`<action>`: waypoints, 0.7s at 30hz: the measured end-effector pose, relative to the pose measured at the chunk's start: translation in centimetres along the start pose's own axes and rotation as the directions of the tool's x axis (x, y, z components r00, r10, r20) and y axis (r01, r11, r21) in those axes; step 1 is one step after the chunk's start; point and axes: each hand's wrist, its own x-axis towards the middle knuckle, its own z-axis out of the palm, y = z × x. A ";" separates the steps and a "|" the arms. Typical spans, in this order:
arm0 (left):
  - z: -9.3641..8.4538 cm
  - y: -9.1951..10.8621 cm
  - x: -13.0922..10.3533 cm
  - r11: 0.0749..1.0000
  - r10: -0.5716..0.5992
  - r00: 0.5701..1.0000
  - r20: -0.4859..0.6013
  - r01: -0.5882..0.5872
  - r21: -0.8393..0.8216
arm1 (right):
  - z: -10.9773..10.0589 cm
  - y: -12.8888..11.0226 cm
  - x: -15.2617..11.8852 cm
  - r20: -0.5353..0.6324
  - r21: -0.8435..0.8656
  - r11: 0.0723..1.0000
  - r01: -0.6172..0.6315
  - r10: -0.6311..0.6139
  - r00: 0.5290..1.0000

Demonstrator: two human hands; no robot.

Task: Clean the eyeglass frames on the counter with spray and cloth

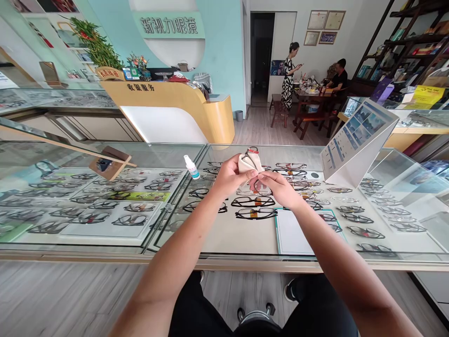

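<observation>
Above the glass counter, my left hand (229,177) is closed on a pale cloth (249,162), which is folded around part of a pair of glasses (253,150) with a red tag at the top. My right hand (278,188) pinches at the lower right of the cloth, fingers together; a thin dark rim shows just beneath them. Which part of the glasses each hand grips is hidden. A white spray bottle (191,167) stands on the glass to the left of my hands.
Rows of glasses (256,213) lie under the counter glass (224,241). A wooden stand (110,164) is at the left, and a white display card (358,140) stands at the right. Two people (288,77) are at a table in the back.
</observation>
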 end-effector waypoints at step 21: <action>-1.4 0.0 0.4 0.999 -0.027 0.999 0.030 0.027 -0.020 | -0.5 -0.3 0.1 -0.074 -0.005 1.000 -0.001 0.000 0.997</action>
